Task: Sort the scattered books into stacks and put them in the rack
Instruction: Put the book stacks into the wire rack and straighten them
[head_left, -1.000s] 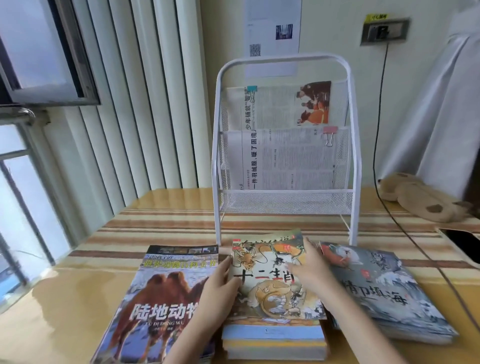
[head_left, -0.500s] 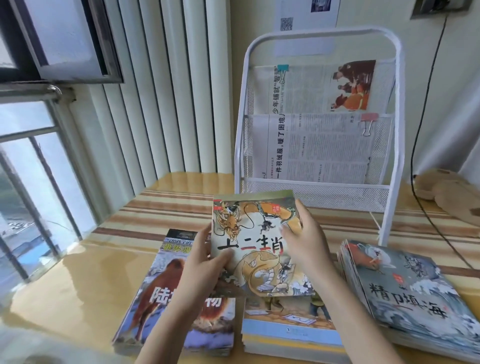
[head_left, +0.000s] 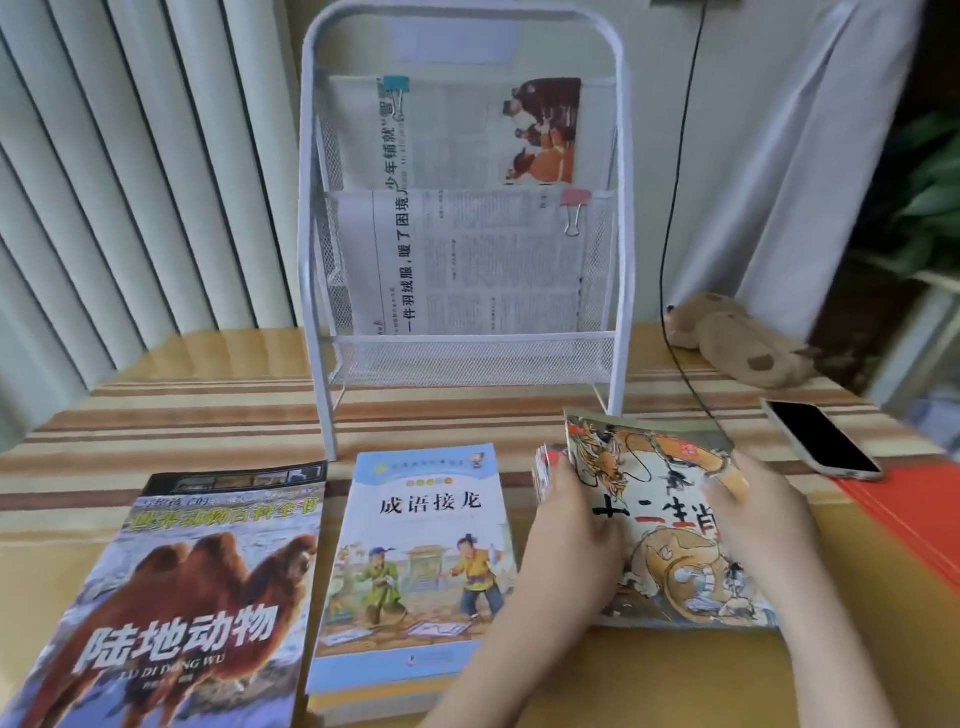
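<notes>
A dragon-cover book (head_left: 660, 525) lies on top of the right-hand stack, whose edge (head_left: 543, 470) shows beneath it. My left hand (head_left: 574, 530) grips the book's left edge and my right hand (head_left: 756, 512) presses on its right side. A blue-cover book (head_left: 423, 556) tops the middle stack. On the left lies a large camel-cover book (head_left: 192, 597). The white mesh rack (head_left: 467, 358) stands behind them, with newspapers (head_left: 467, 260) clipped in its upper pockets and its bottom pocket bare.
A black phone (head_left: 821, 439) and a red folder (head_left: 909, 514) lie at the right of the striped table (head_left: 182, 410). A brown plush toy (head_left: 737, 345) and a black cable (head_left: 675, 208) sit behind. Vertical blinds (head_left: 130, 182) hang at the left.
Both hands lifted the dragon-cover book off the middle stack, carried it right and set it on the right stack, uncovering the blue-cover book. The view shifted right.
</notes>
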